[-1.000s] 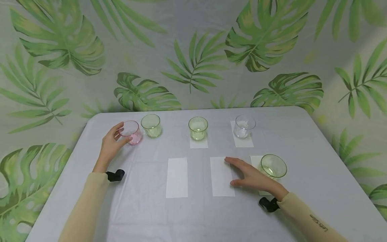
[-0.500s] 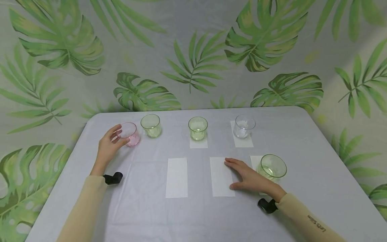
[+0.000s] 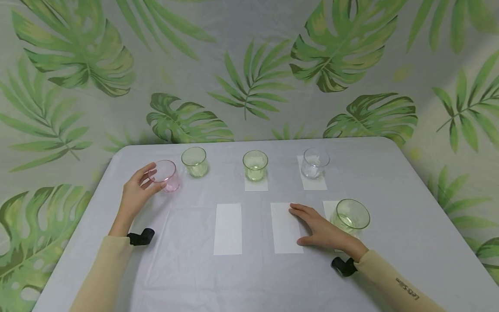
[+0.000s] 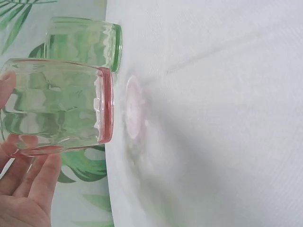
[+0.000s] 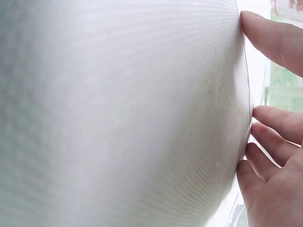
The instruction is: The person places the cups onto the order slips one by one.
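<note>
A pink-tinted glass tumbler (image 3: pixel 166 175) stands upright in the grip of my left hand (image 3: pixel 137 190), thumb on the near side and fingers round the far side. In the left wrist view the tumbler (image 4: pixel 59 106) hangs just above the cloth, with a pink patch of light beside its base. A green tumbler (image 3: pixel 195 162) is close to its right. My right hand (image 3: pixel 323 229) rests with spread, relaxed fingertips at a white paper rectangle (image 3: pixel 284 227) and holds nothing. Behind its wrist, a larger-looking green tumbler (image 3: pixel 352 214) sits on another paper, partly hidden.
At the back of the white-covered table (image 3: pixel 187 268), a green tumbler (image 3: pixel 255 167) and a colourless tumbler (image 3: pixel 315 164) each stand on a paper rectangle. A bare paper rectangle (image 3: pixel 228 229) lies at centre left. A leaf-print cloth (image 3: pixel 249 65) hangs behind the table.
My left hand has drawn the pink tumbler slightly to the left and toward me, widening the space from the green one. The right hand has stayed nearly still.
</note>
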A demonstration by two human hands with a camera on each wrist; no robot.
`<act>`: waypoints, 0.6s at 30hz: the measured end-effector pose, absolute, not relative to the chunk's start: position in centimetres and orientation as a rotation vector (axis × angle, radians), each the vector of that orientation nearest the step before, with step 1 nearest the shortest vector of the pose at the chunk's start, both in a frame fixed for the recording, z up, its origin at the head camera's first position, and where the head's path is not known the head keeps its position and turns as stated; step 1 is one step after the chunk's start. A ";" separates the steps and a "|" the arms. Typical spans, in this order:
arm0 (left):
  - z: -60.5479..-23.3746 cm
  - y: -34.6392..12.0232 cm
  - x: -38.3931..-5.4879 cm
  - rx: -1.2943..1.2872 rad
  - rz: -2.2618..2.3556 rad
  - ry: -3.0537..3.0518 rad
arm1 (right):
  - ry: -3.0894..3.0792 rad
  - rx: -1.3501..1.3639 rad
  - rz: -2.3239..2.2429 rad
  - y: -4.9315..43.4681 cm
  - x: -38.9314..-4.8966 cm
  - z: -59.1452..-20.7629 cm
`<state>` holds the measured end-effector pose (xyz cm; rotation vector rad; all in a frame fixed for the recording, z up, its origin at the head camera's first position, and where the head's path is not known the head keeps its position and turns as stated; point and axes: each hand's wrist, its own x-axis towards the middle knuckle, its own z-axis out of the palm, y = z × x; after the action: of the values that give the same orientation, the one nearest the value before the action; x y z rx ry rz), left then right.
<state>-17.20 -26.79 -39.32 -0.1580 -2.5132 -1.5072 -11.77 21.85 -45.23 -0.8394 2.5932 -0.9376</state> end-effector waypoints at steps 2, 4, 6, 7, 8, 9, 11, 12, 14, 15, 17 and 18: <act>-39.1 -26.5 -16.9 -0.183 -1.507 -2.508 | 2.596 -0.840 -0.933 21.8 -11.8 -45.2; -38.8 -26.1 -16.6 -0.196 -1.495 -2.514 | 2.598 -0.839 -0.930 21.8 -11.8 -45.3; -38.8 -25.8 -16.4 -0.215 -1.493 -2.514 | 2.598 -0.841 -0.930 21.8 -11.9 -45.3; -38.9 -25.8 -16.4 -0.228 -1.500 -2.510 | 2.597 -0.842 -0.932 21.8 -11.9 -45.4; -39.0 -25.7 -16.5 -0.243 -1.504 -2.509 | 2.598 -0.843 -0.930 21.8 -11.9 -45.4; -39.2 -25.7 -16.5 -0.257 -1.514 -2.506 | 2.597 -0.844 -0.929 21.8 -11.9 -45.4; -39.8 -25.8 -16.8 -0.279 -1.526 -2.508 | 2.599 -0.842 -0.928 21.8 -11.9 -45.4; -40.1 -25.8 -16.9 -0.294 -1.537 -2.505 | 2.600 -0.841 -0.928 21.8 -11.9 -45.3; -40.7 -25.8 -17.2 -0.315 -1.541 -2.513 | 2.603 -0.836 -0.927 21.7 -11.9 -45.3; -41.0 -25.8 -17.3 -0.322 -1.545 -2.514 | 2.603 -0.833 -0.929 21.7 -11.8 -45.2; -41.2 -25.6 -17.4 -0.338 -1.542 -2.523 | 2.604 -0.829 -0.928 21.7 -11.8 -45.2; -41.3 -25.4 -17.4 -0.352 -1.540 -2.525 | 2.604 -0.828 -0.926 21.7 -11.8 -45.2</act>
<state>-17.36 -25.41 -41.25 -0.3524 -2.5247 -1.5403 -11.82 21.67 -45.18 -0.8275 2.6045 -0.9260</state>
